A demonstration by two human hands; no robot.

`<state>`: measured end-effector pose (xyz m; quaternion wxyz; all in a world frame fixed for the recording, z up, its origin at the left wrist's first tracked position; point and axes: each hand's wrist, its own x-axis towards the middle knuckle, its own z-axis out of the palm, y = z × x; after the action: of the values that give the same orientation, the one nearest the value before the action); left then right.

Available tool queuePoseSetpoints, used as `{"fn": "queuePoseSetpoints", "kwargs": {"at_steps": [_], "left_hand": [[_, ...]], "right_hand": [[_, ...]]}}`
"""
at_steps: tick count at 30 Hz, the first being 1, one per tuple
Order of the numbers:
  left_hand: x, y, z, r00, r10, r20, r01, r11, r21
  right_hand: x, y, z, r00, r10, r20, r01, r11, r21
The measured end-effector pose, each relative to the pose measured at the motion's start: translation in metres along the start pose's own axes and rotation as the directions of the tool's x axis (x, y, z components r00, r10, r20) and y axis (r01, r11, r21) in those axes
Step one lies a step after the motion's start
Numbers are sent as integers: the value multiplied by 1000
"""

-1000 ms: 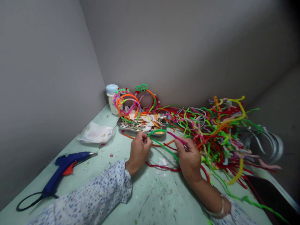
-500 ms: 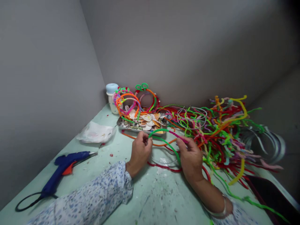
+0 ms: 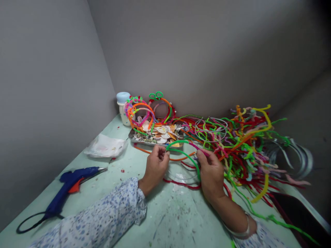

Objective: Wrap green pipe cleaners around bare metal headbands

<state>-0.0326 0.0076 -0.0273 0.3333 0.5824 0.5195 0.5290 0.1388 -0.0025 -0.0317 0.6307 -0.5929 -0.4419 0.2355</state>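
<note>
My left hand (image 3: 157, 164) pinches the green end of a hoop wrapped in pipe cleaner, just above the table. Between my hands arches the green pipe cleaner (image 3: 178, 142), running into a magenta pipe cleaner (image 3: 193, 146). Closed around that magenta stretch is my right hand (image 3: 210, 170); a second green strand curves down beside its palm. Below the hands, an orange pipe cleaner (image 3: 176, 159) and a dark red pipe cleaner (image 3: 181, 185) lie on the table.
A metal tray (image 3: 144, 139) of shells stands behind, with decorated headbands (image 3: 141, 105) and a lidded jar (image 3: 123, 108). Tangled pipe cleaners (image 3: 248, 155) and metal hoops (image 3: 302, 160) fill the right. Left lie a blue glue gun (image 3: 69, 186) and a plastic bag (image 3: 106, 146).
My hands and the hoop have shifted slightly to the right. The right hand has slid a little along the magenta pipe cleaner, still gripping it.
</note>
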Motion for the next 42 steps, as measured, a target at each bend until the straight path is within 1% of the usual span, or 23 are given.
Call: {"fn": "queuePoseSetpoints", "kwargs": {"at_steps": [2,4,6,8,9,11,13,15,16,17,18,19,21,24,26,28,31,36,42], "left_hand": [[-1,0,0,999,-18,43,22,995,-99],[-1,-2,0,993,-51,102,68,984,-166],[1,-4,0,982,-85,171,119,972,-205],[3,-5,0,971,-100,217,151,960,-236],[4,-5,1,970,-99,220,154,956,-251],[4,-4,1,972,-89,219,150,947,-284],[3,-2,1,973,-75,218,141,941,-308],[0,0,1,974,-62,219,131,939,-318],[-2,2,1,973,-53,223,125,940,-319],[-5,3,2,973,-46,225,118,940,-319],[-8,5,2,971,-32,239,109,942,-317],[-11,7,3,968,-18,249,99,944,-316],[-17,12,3,964,14,266,71,950,-304],[-25,19,3,952,91,292,-6,960,-278],[-29,23,2,943,141,300,-68,968,-241],[-31,25,2,936,181,301,-128,974,-187],[-32,26,1,931,217,294,-191,975,-116],[-32,27,0,918,272,289,-264,962,-66],[-33,27,0,897,322,304,-325,945,-43]], "right_hand": [[2,1,0,998,61,-24,-60,998,24],[4,1,0,994,101,-42,-100,994,38],[7,3,0,992,114,-56,-112,993,38],[11,5,-1,994,90,-63,-89,996,16],[13,6,-2,996,51,-70,-51,999,-5],[18,6,-5,991,-87,-100,81,995,-57],[21,2,-8,952,-266,-150,247,960,-131],[19,-6,-11,890,-419,-180,380,899,-217],[16,-11,-12,867,-477,-142,437,866,-244],[12,-16,-12,859,-506,-73,479,846,-233],[7,-21,-11,866,-500,1,490,849,-200],[2,-26,-10,878,-473,77,479,863,-164],[-8,-34,-7,907,-383,174,404,909,-104],[-17,-47,-5,947,-219,236,239,970,-56],[-19,-54,-6,958,-93,273,110,993,-49],[-19,-61,-7,948,16,318,-8,1000,-28],[-18,-66,-9,928,111,355,-121,993,6],[-18,-61,-9,896,175,407,-207,978,37],[-17,-57,-9,872,212,441,-257,965,44]]}}
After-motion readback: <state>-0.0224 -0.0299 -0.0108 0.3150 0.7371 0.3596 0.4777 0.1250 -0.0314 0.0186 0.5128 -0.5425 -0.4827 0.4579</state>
